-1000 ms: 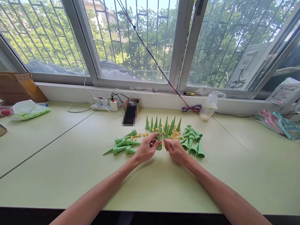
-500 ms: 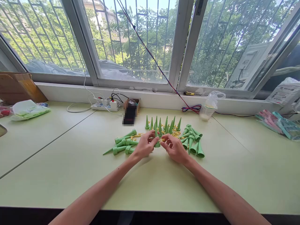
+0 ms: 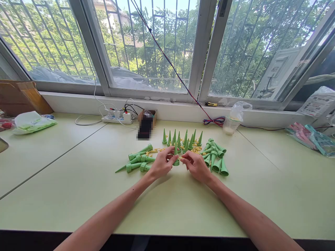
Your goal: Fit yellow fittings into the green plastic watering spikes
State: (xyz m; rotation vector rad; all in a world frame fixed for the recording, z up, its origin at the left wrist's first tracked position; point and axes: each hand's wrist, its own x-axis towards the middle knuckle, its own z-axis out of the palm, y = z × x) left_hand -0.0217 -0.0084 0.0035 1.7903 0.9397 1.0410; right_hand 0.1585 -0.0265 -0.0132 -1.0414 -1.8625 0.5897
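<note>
My left hand (image 3: 163, 162) is closed on a green plastic spike (image 3: 176, 161), which stands point up with its wide base low. My right hand (image 3: 195, 165) pinches a small yellow piece (image 3: 180, 158) against the side of that spike; whether it sits inside a hole I cannot tell. Just behind my hands, several green cones (image 3: 199, 138) stand upright with small yellow pieces (image 3: 196, 150) scattered among them. Left of my left hand lie several green spikes with ribbed caps (image 3: 134, 167). Hollow green cones (image 3: 223, 169) lie heaped beside my right hand.
A power strip (image 3: 119, 118) with cables and a small cardboard box (image 3: 154, 118) stand by the window sill. A plastic cup in a bag (image 3: 230, 126) is at the back right. Packaged items (image 3: 314, 139) lie far right, a white-green bag (image 3: 32, 123) far left.
My right fingers and the yellow piece have come closer against the spike's side. The spike has shifted very slightly right and down in my left hand.
</note>
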